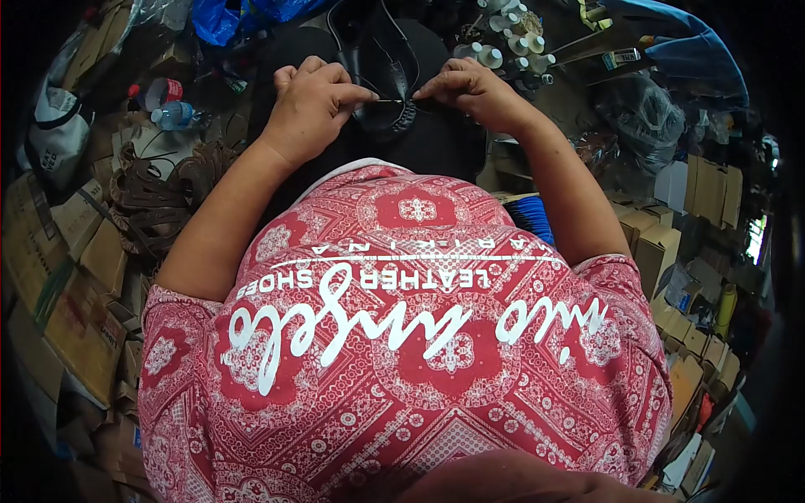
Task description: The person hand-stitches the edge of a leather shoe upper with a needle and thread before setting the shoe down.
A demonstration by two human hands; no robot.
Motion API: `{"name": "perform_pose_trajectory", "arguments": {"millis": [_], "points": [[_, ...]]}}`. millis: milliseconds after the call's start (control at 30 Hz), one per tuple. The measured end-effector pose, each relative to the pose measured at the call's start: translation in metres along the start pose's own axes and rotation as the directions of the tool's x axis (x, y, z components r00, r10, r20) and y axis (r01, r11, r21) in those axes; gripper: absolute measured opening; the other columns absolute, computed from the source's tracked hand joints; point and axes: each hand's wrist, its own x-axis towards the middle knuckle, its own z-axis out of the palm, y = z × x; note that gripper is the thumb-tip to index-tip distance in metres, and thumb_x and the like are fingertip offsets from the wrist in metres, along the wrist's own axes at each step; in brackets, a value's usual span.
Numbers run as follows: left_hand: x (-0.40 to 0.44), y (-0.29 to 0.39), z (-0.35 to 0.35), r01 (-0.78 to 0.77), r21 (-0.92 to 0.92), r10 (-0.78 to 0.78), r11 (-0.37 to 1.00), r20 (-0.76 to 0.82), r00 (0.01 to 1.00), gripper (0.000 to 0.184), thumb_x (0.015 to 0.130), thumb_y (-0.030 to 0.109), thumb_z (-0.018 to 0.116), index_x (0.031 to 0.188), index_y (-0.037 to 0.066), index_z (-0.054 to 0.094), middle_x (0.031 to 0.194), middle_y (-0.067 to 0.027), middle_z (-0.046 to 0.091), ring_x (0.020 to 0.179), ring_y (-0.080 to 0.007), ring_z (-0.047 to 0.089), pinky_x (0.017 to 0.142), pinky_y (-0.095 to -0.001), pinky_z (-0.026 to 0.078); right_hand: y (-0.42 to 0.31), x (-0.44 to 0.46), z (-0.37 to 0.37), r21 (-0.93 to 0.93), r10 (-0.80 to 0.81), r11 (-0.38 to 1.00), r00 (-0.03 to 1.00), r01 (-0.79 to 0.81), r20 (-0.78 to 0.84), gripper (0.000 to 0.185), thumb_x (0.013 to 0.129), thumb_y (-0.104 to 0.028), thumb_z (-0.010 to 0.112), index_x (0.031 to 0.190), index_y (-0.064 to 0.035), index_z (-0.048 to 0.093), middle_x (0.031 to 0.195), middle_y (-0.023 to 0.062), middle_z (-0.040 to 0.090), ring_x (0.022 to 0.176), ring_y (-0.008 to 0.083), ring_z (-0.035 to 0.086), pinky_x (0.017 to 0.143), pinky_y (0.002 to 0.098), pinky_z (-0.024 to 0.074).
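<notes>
A black leather piece [388, 124], shaped like part of a shoe upper with a gathered, stitched edge, lies over my dark-clothed lap. Long black strips [404, 46] rise from it toward the top of the view. My left hand [317, 102] is closed, thumb and forefinger pinching a thin pale strand [390, 101], which could be thread or a needle. That strand runs across to the gathered edge. On the other side, my right hand [471, 90] is closed in a pinch just beside the leather; what its fingertips hold is too small to make out.
Several small bottles [520, 42] stand at the upper right, near a clear plastic bag [646, 121]. Brown leather pieces [168, 189] lie at my left, with cardboard boxes [80, 285] beyond. Plastic bottles [173, 115] and a white bag [59, 134] are farther left. More boxes [658, 247] are stacked at right.
</notes>
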Motion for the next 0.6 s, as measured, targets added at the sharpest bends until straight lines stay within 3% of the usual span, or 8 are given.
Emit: {"name": "perform_pose_trajectory", "arguments": {"millis": [33,167,233,333,533,600], "points": [[0.0,0.0,-0.001,0.015,0.014,-0.015,1.0,0.026,1.0,0.022,0.076,0.011,0.068,0.09,0.027,0.073,0.084,0.0056,0.058,0.092,-0.0153,0.051,0.085,-0.0386,0.029,0.001,0.0,0.0,-0.011,0.014,1.0,1.0,-0.014,0.013,0.027,0.083,-0.011,0.061,0.102,-0.0279,0.072,0.091,0.0005,0.059,0.097,0.0222,0.05,0.092,0.0342,0.0401],[0.001,0.003,0.0,0.035,0.014,-0.035,0.999,0.031,0.999,0.021,0.076,0.011,0.068,0.089,0.026,0.074,0.083,0.0055,0.058,0.091,-0.0152,0.051,0.086,-0.0384,0.029,-0.001,-0.001,0.001,0.026,0.013,1.0,1.0,-0.013,0.0,0.028,0.083,-0.01,0.061,0.103,-0.0265,0.072,0.088,-0.0001,0.058,0.094,0.0212,0.049,0.091,0.0328,0.0402],[0.002,0.004,0.0,-0.014,-0.035,0.014,0.999,-0.003,1.0,0.023,0.074,0.008,0.069,0.09,0.024,0.074,0.078,0.0048,0.055,0.085,-0.0147,0.05,0.083,-0.035,0.028,-0.007,-0.001,-0.001,0.105,0.032,0.994,0.999,-0.034,0.018,0.031,0.079,0.0,0.06,0.103,-0.0165,0.073,0.083,-0.0009,0.049,0.089,0.0154,0.046,0.088,0.0269,0.0367],[0.007,0.003,0.004,-0.039,-0.063,0.039,0.997,-0.011,0.999,0.021,0.074,0.008,0.069,0.089,0.022,0.073,0.078,0.0044,0.055,0.086,-0.015,0.051,0.085,-0.0354,0.029,-0.003,0.003,-0.002,0.173,0.042,0.983,0.997,-0.053,0.067,0.035,0.077,0.001,0.06,0.104,-0.0162,0.073,0.081,-0.0016,0.048,0.088,0.0143,0.046,0.087,0.0266,0.037],[0.023,-0.006,0.01,-0.13,-0.123,0.133,0.984,0.014,0.991,0.016,0.075,0.007,0.068,0.087,0.019,0.072,0.081,0.0029,0.058,0.09,-0.0158,0.052,0.088,-0.0362,0.03,-0.002,0.01,-0.007,0.162,0.055,0.983,0.986,-0.081,0.159,0.033,0.078,-0.001,0.062,0.105,-0.0161,0.072,0.082,-0.0011,0.05,0.089,0.0137,0.046,0.085,0.0271,0.0379],[0.02,-0.001,0.007,-0.153,-0.088,0.15,0.984,-0.04,0.988,0.016,0.075,0.008,0.069,0.087,0.018,0.072,0.082,0.003,0.059,0.091,-0.0159,0.052,0.088,-0.0363,0.03,-0.006,0.006,-0.005,0.088,0.025,0.996,0.996,-0.033,0.089,0.031,0.078,-0.003,0.063,0.105,-0.0158,0.072,0.081,-0.0011,0.051,0.087,0.0139,0.046,0.085,0.027,0.0383]]}}
